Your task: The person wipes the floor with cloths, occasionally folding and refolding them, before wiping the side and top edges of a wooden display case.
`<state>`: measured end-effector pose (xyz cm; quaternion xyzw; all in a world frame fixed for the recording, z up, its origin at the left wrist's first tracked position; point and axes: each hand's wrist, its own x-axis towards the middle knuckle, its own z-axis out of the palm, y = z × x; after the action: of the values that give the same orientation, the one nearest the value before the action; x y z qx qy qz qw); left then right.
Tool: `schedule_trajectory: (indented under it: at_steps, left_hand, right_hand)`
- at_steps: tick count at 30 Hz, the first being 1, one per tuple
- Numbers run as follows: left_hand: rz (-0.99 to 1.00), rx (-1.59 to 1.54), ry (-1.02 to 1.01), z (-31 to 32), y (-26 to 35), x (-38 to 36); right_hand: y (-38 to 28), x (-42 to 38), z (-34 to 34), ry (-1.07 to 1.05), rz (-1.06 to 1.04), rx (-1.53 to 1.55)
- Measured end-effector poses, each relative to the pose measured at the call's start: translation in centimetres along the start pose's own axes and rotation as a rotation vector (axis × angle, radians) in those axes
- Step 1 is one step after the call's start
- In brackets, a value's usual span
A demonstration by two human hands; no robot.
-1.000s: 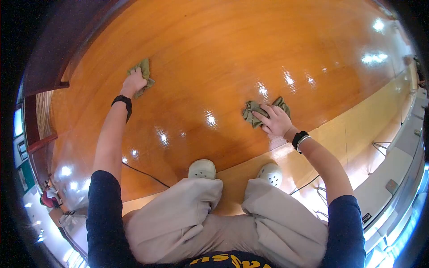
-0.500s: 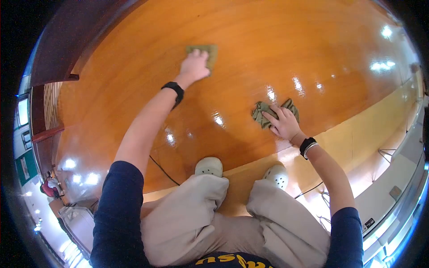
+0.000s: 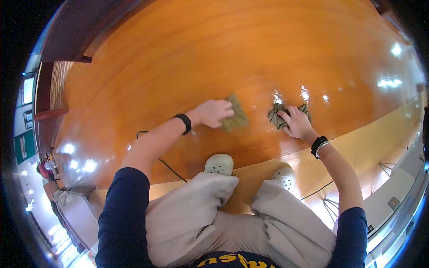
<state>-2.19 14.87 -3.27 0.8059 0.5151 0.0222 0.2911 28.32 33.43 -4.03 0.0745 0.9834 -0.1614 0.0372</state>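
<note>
My left hand [image 3: 215, 113] presses on an olive-green cloth [image 3: 237, 117] that lies flat on the shiny wooden floor [image 3: 214, 53]. Its fingers are bent over the cloth's left edge, and a black band circles the wrist. To the right, my right hand [image 3: 298, 123] grips a crumpled dark green cloth [image 3: 279, 118] against the same floor. Part of that cloth bunches out on either side of the fingers. The fingertips of both hands are partly hidden by the cloths or blurred.
My pale clog shoes [image 3: 220, 164] stand near the border of a lighter floor strip [image 3: 344, 134]. A dark cord [image 3: 172, 169] runs by my left leg. Dark wooden furniture [image 3: 85, 27] is at the upper left, white folded tables [image 3: 397, 192] at the right. A person [image 3: 46, 169] is far left.
My left hand has swept its cloth down and to the right, closer to my feet. My right hand and its cloth appear slightly farther right, as the whole view has shifted.
</note>
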Motion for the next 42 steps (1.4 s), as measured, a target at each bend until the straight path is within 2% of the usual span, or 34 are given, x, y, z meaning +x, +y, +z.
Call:
schedule_trajectory:
  at_steps: [5, 7, 8, 10, 11, 13, 15, 16, 19, 22, 23, 24, 26, 27, 29, 31, 33, 35, 37, 38, 39, 40, 42]
  left_hand:
    - [-0.609, 0.080, 0.292, -2.8, -7.0, -6.3]
    - [-1.035, 0.033, 0.327, -3.3, -9.7, -8.1]
    - [-1.030, 0.030, 0.333, -3.0, -10.4, -8.9]
    - [-1.360, 0.105, 0.665, -2.9, -11.1, -9.2]
    - [-1.357, 0.106, 0.669, -2.9, -11.7, -8.9]
    - [-1.389, 0.081, 0.476, -3.3, -11.7, -7.7]
    - [-1.386, 0.098, 0.460, -3.7, -11.2, -5.6]
    - [-1.294, 0.074, 0.439, -4.3, -10.4, -4.4]
    - [-0.954, 0.025, 0.436, -4.0, -7.1, -1.0]
    - [-0.592, 0.031, 0.377, -1.8, -0.6, 3.1]
    - [-0.496, -0.004, 0.348, -1.6, 1.0, 3.6]
    - [-0.500, -0.009, 0.348, -0.9, 2.3, 3.8]
    - [-0.292, 0.010, 0.261, -0.1, 3.8, 4.1]
    - [-0.294, 0.006, 0.262, 0.0, 3.9, 4.2]
    - [-0.231, 0.128, 0.115, 0.2, 4.3, 3.9]
    - [-0.179, 0.140, 0.100, -0.2, 3.1, 3.3]
    - [-0.128, 0.153, 0.096, -1.0, 1.1, 2.4]
    - [-0.324, 0.193, 0.164, -1.8, -0.7, 0.9]
    - [-0.529, 0.155, 0.202, -3.1, -2.3, -0.4]
    - [-0.617, 0.138, 0.225, -3.0, -3.4, -1.2]
    - [-0.705, 0.122, 0.250, -2.9, -4.4, -1.8]
    - [-0.702, 0.118, 0.254, -2.9, -4.7, -2.4]
    - [-0.818, 0.142, 0.217, -2.7, -4.9, -3.2]
  right_hand:
    - [-0.2, 0.5, -0.1, -0.021, 0.066, 0.012]
    - [-0.3, 0.4, -0.1, -0.011, 0.063, 0.025]
    - [-0.3, 0.3, -0.2, -0.002, 0.061, 0.039]
    - [-0.6, 0.4, -0.4, 0.011, 0.077, 0.032]
    - [-0.7, 0.4, -0.4, 0.024, 0.094, 0.038]
    - [-1.0, 0.5, -0.4, 0.029, 0.101, 0.051]
    - [-1.0, 0.6, -0.8, -0.005, 0.019, -0.020]
    - [-1.2, 0.4, -0.8, -0.006, 0.024, -0.021]
    - [-2.4, 0.3, -0.8, -0.072, -0.282, -0.026]
    - [-7.4, -0.2, 1.5, -0.093, -0.499, 0.021]
    - [-8.8, -0.2, 1.7, -0.097, -0.502, 0.024]
    - [-10.0, -0.2, 1.7, -0.163, -0.524, 0.069]
    - [-10.2, -0.1, 1.4, -0.231, -0.545, 0.110]
    - [-9.9, 0.0, 1.1, -0.229, -0.536, 0.120]
    - [-8.7, 0.1, 0.4, -0.229, -0.528, 0.137]
    - [-5.2, -0.2, -0.8, -0.174, -0.414, 0.068]
    - [-0.4, -0.6, -1.1, 0.031, -0.290, -0.026]
    - [3.5, -1.9, -3.2, 0.032, 0.052, -0.130]
    - [8.7, -3.1, -2.4, 0.061, 0.397, -0.293]
    - [10.1, -3.3, -2.8, 0.111, 0.563, -0.242]
    - [11.1, -3.2, -3.2, 0.165, 0.728, -0.192]
    - [11.3, -2.6, -3.3, 0.162, 0.729, -0.199]
    - [10.6, -1.2, -2.4, 0.149, 1.080, -0.207]
